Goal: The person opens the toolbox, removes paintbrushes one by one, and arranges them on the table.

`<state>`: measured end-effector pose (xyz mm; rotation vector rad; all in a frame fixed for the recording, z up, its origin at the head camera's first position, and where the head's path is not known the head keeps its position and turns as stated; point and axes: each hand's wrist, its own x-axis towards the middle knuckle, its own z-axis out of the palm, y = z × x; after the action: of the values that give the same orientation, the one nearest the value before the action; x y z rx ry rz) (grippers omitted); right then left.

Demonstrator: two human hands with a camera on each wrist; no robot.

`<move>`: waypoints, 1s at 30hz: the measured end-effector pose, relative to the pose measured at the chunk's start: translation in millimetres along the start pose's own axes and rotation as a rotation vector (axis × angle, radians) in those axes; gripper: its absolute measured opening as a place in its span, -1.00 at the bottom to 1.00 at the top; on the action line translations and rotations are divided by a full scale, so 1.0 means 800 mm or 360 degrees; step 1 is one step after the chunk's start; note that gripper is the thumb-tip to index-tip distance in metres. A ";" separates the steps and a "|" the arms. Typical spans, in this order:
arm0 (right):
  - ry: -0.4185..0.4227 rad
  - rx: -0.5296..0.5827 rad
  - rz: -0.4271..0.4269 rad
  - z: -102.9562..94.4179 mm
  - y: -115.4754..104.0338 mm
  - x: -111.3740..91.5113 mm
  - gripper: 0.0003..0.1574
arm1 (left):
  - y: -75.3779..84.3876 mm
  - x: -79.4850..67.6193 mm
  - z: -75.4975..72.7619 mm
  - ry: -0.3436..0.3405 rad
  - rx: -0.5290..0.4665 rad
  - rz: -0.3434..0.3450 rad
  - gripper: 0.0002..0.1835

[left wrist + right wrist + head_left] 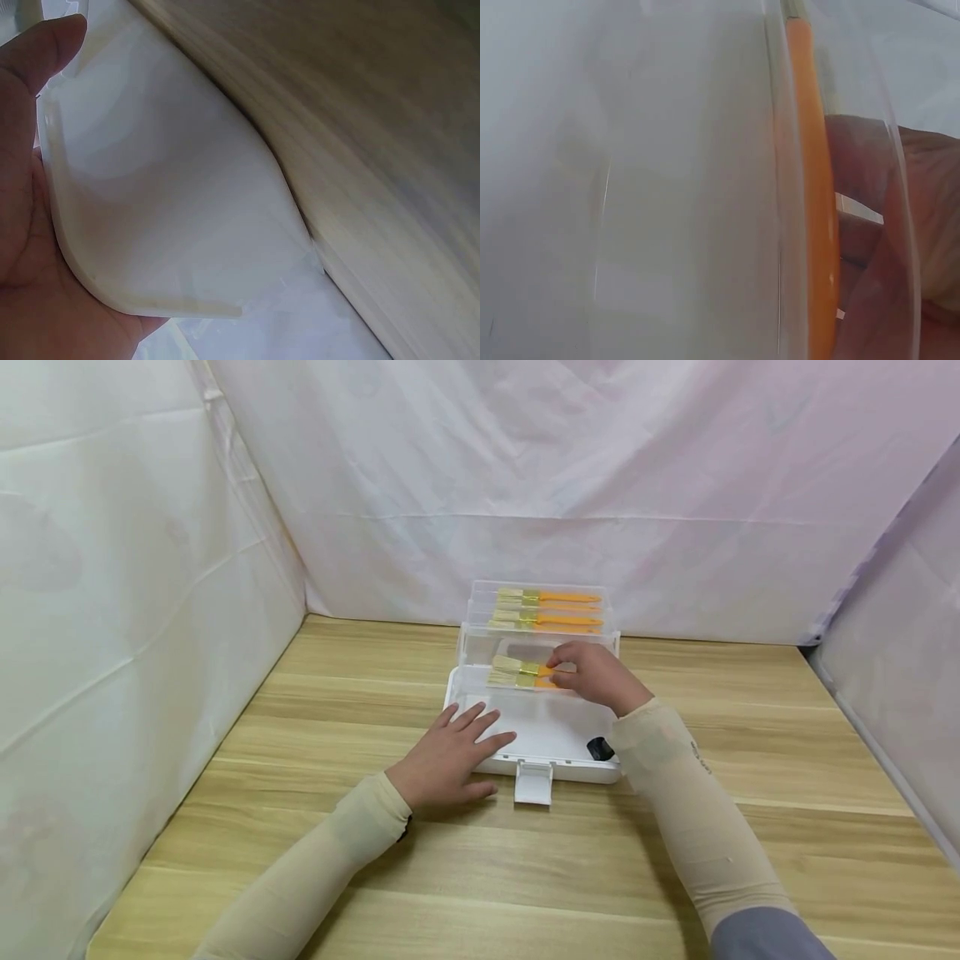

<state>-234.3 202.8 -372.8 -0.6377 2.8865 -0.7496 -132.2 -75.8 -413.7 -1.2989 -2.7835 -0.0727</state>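
A white plastic box lies unfolded on the table, with clear stepped trays at its back. My left hand rests at the front left corner of the box, fingers spread; the left wrist view has its palm along the white rim. My right hand reaches into the lower clear tray and pinches the orange handle of a paintbrush, whose pale bristles point left. Seen through clear plastic in the right wrist view, fingers lie against the orange handle.
More orange-handled paintbrushes lie in the upper clear tray. A white latch hangs down over the box's front edge. Something black shows beside the right wrist. White cloth walls surround the wooden table at the back and sides.
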 end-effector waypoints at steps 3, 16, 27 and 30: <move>-0.0007 -0.0005 0.0009 -0.001 -0.001 0.000 -0.77 | 0.000 0.000 0.000 -0.0001 -0.0003 -0.0003 -0.20; 0.0080 0.0019 -0.0031 0.003 0.004 -0.002 -0.74 | 0.001 0.000 -0.004 -0.0011 -0.0018 -0.0013 -0.20; 0.0159 0.0103 -0.0094 0.001 0.006 -0.011 -0.73 | 0.002 -0.001 -0.002 -0.0039 -0.0027 -0.0015 -0.20; 0.0174 0.0105 -0.0110 -0.002 0.004 -0.014 -0.73 | 0.003 -0.001 -0.003 -0.0042 -0.0018 -0.0017 -0.20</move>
<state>-225.3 210.7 -372.9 -0.7135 2.9363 -0.9127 -130.1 -75.0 -411.7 -1.2970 -2.8161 -0.0724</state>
